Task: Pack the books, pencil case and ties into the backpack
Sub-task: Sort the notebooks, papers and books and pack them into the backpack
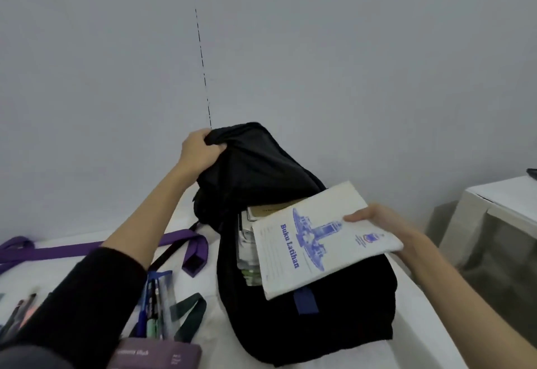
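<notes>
The upper flap of the black backpack [290,296] is gripped and held up by the left hand [197,150], whose fingers are curled into the fabric at the flap's far corner. A white exercise book [316,241] printed in blue with "Buku Latihan" is pinched at its right edge by the right hand [377,223], thumb on the cover, and is held tilted over the bag's open mouth. Just left of that book, inside the opening, the edges of several other books [250,252] can be seen standing. Under the left forearm a purple tie [58,251] is stretched across the white table [421,339], its folded end lying close to the backpack. Nearer the body, below the left sleeve, a clear pencil case [155,304] holding pens is seen, with a dark green tie [191,313] just to its right and a purple book [157,354] at the bottom edge
</notes>
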